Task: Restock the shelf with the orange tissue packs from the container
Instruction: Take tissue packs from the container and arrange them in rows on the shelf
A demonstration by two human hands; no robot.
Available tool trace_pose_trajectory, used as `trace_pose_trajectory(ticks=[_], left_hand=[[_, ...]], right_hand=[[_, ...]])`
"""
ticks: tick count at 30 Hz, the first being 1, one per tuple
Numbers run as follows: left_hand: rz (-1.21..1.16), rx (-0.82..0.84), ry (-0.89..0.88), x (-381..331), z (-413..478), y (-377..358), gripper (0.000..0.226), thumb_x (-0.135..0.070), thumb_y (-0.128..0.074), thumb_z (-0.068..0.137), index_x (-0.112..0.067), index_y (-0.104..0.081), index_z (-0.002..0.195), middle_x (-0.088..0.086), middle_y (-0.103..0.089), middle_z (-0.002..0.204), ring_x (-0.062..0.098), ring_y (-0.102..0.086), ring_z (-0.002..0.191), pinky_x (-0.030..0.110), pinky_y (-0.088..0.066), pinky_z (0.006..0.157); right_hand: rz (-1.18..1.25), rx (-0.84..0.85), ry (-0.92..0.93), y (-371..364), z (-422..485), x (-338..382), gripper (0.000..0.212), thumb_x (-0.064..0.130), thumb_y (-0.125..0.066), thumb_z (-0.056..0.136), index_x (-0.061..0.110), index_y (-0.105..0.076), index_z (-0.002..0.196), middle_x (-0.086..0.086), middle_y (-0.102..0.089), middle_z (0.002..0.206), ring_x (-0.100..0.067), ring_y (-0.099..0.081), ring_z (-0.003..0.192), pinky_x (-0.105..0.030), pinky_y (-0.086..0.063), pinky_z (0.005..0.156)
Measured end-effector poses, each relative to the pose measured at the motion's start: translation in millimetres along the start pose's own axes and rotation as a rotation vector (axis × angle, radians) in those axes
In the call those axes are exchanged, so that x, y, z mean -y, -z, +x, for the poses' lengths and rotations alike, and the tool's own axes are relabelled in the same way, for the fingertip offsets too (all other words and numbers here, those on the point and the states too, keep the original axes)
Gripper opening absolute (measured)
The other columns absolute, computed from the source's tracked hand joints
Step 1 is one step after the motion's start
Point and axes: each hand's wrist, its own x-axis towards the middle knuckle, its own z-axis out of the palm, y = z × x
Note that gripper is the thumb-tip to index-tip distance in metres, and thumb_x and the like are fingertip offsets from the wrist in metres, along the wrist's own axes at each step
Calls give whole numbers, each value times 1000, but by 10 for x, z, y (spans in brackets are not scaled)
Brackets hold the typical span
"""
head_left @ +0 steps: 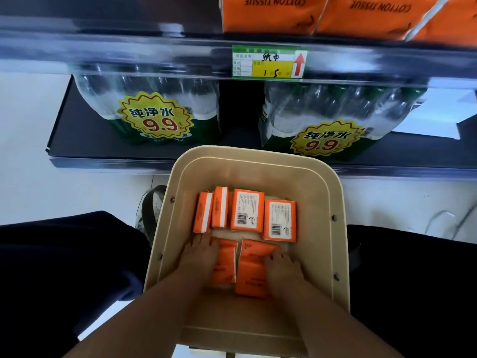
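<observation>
Below the shop shelf (pixel 154 45), the container (pixel 258 161) holds six orange tissue packs (pixel 247 210). The left hand (pixel 198 259) and right hand (pixel 281 270) each rest on a near one, grip unclear, closed or not, so each should clasp its pack's long edges before lifting.

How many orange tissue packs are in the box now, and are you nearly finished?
Not nearly. Done: some large orange tissue packs already stand on the upper shelf. In hand: the left hand and right hand rest on the two nearest small orange packs in the beige plastic container, neither lifted; grip unclear. Left: all six small packs sit inside.
</observation>
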Motion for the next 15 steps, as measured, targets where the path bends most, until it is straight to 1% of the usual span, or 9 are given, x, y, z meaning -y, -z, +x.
trace_pose_trajectory(ticks=[2, 4, 6, 8, 11, 13, 14, 15], left_hand=[[12, 24, 0, -11, 4, -6, 58, -39, -54, 91, -20, -34, 142, 14, -12, 158, 31, -16, 145, 43, -24, 116], [-5, 74, -11, -22, 26, -36, 61, -40, -60, 87, -21, -35, 140, 14, -21, 155, 31, -23, 142, 43, -26, 115], [-27, 85, -23, -27, 32, -43, 61, -40, -60, 87, -22, -35, 140, 10, -33, 151, 28, -29, 140, 41, -23, 116], [-44, 78, -18, -26, 22, -25, 61, -41, -60, 87, -25, -35, 140, 6, -39, 149, 25, -32, 138, 40, -18, 115], [-1, 78, -28, -7, -29, 29, 57, -41, -60, 87, -27, -39, 137, 4, -38, 147, 24, -29, 140, 42, -15, 115], [-56, 94, -11, 9, -50, 58, 49, -40, -54, 91, -28, -43, 137, 5, -34, 150, 26, -24, 142, 42, -14, 117], [-93, 131, 14, 0, -79, 95, 46, -39, -51, 93, -27, -44, 138, 6, -32, 151, 27, -24, 142, 41, -14, 118], [-146, 163, 36, -14, -88, 103, 44, -38, -48, 95, -26, -45, 137, 7, -33, 152, 28, -27, 141, 41, -15, 118]], right_hand=[[-6, -9, 2, 9, 22, 8, 65, 33, -61, 90, 18, -32, 146, -15, -23, 152, -32, -27, 139, -49, -30, 111], [-19, -9, 8, 22, 18, 13, 63, 23, -59, 91, 16, -30, 147, -16, -23, 152, -33, -28, 139, -47, -32, 109], [-17, 12, 19, 15, 34, 6, 64, 19, -57, 92, 14, -26, 149, -15, -26, 152, -33, -30, 139, -47, -33, 110], [11, 51, 23, 17, 41, -7, 65, 20, -57, 93, 16, -25, 149, -14, -34, 150, -32, -36, 136, -45, -36, 109], [6, 82, 58, 51, 40, -27, 69, 23, -61, 92, 19, -24, 150, -13, -36, 149, -31, -39, 135, -43, -36, 109], [-11, 83, 85, 79, 25, -30, 69, 24, -61, 91, 21, -25, 151, -14, -36, 148, -32, -40, 134, -42, -36, 110], [-15, 91, 84, 99, 17, -24, 69, 24, -61, 91, 21, -26, 151, -14, -36, 148, -32, -41, 133, -41, -36, 110], [-18, 99, 85, 99, 21, -24, 68, 25, -61, 92, 22, -27, 151, -14, -37, 148, -32, -41, 133, -40, -37, 110]])
